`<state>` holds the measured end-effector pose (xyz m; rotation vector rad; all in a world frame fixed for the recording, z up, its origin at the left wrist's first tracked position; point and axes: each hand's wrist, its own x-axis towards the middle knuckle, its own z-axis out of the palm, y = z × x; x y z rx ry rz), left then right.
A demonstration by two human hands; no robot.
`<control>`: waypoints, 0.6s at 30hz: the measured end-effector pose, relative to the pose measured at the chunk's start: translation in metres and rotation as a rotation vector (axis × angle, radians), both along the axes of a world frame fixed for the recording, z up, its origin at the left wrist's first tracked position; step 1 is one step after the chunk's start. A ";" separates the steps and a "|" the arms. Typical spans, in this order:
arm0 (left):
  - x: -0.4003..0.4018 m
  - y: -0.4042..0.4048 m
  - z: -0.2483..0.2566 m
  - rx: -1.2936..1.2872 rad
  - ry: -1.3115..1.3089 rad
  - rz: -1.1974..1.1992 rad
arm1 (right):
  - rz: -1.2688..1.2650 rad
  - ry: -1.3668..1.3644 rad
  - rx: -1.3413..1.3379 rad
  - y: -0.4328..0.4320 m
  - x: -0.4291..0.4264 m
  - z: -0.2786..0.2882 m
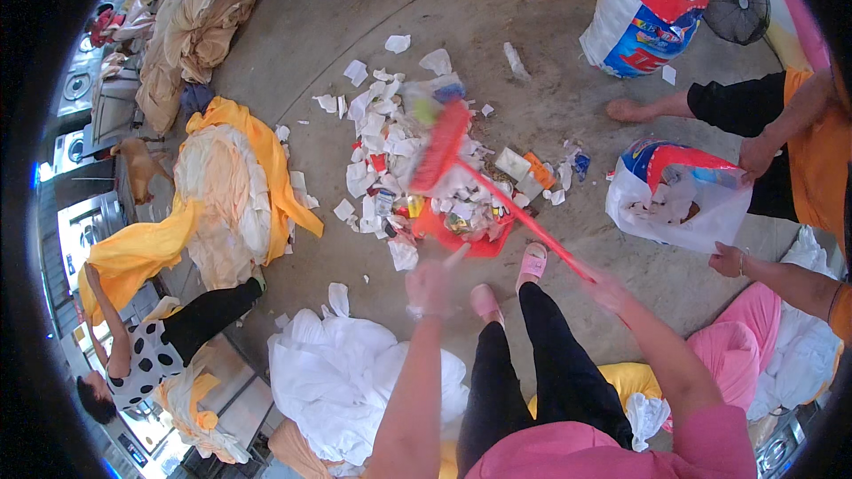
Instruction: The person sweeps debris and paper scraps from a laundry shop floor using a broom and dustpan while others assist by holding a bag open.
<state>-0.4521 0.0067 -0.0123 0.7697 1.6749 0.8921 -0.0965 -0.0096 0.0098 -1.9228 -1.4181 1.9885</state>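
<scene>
My right hand [604,287] grips the long handle of a red broom [526,221]. The red bristle head [442,145] is blurred and stands over a heap of paper scraps, wrappers and other litter [379,136]. Below the head, a red dustpan [491,249] lies on the floor, loaded with litter. My left hand [427,289] is just nearer to me than the dustpan, blurred, one finger stretched towards it. It holds nothing that I can see.
A person at the right holds a plastic bag of litter [705,229]; a full printed bag [639,20] and a fan [739,0] stand behind. White cloth [346,372] lies at my left. Another person [146,352] lifts yellow cloth [140,243] by a laundry heap. A dog [138,169] stands farther off.
</scene>
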 end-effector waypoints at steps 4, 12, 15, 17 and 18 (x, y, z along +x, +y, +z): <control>0.002 0.014 0.018 -0.046 -0.036 0.101 | 0.052 -0.228 -0.174 -0.036 0.048 0.040; -0.010 0.015 -0.007 -0.095 -0.108 0.130 | 0.010 -0.090 0.011 -0.030 0.055 0.107; -0.007 0.015 0.001 -0.082 -0.137 0.145 | -0.176 -0.008 -0.094 0.012 0.052 0.111; -0.009 0.015 -0.004 -0.077 -0.240 0.200 | -0.281 0.003 -0.049 0.065 0.043 0.087; -0.012 0.009 -0.012 -0.084 -0.363 0.268 | -0.296 0.022 0.080 0.086 0.041 0.054</control>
